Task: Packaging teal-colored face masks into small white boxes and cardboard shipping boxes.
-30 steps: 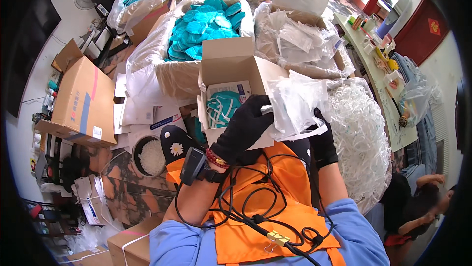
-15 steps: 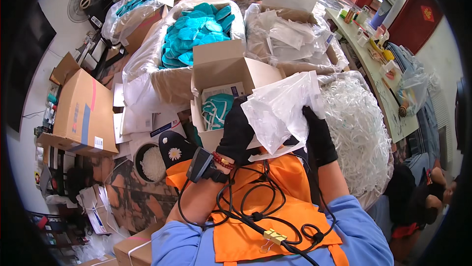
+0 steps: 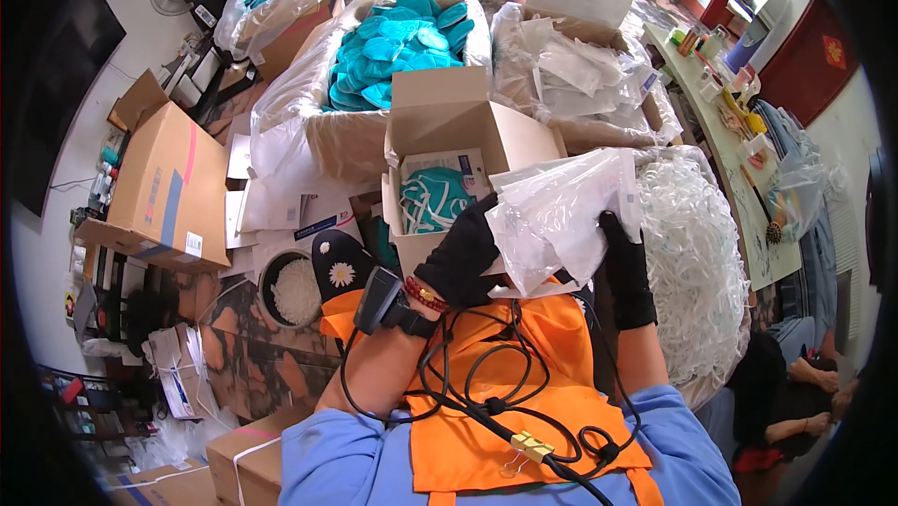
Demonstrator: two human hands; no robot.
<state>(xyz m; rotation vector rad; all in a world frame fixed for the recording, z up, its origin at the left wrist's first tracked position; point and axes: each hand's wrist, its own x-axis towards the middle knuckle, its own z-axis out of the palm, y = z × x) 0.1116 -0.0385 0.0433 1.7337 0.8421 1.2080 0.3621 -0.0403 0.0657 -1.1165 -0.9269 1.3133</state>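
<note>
Both of my hands wear black gloves and hold up a fanned stack of clear plastic bags [image 3: 559, 216]. My left hand [image 3: 460, 258] is closed on the stack's left edge, its fingertips partly hidden behind the plastic. My right hand [image 3: 625, 272] grips the right edge, thumb uppermost. Just beyond my left hand stands an open cardboard box [image 3: 520, 130] with its flaps raised. Inside it lie teal face masks [image 3: 435, 197] with white straps, beside a printed leaflet [image 3: 475, 167].
Behind are a lined carton of teal mask pieces [image 3: 398, 48] and another of clear bags [image 3: 585, 71]. A heap of white straps [image 3: 692, 263] sits at right, beside a long table [image 3: 772, 258]. Left are a bowl of white pellets [image 3: 297, 291] and a large carton [image 3: 168, 188].
The whole view has shifted, so the boxes appear farther right. Both hands still hold the plastic bags, which now sit slightly lower and more to the right in the picture.
</note>
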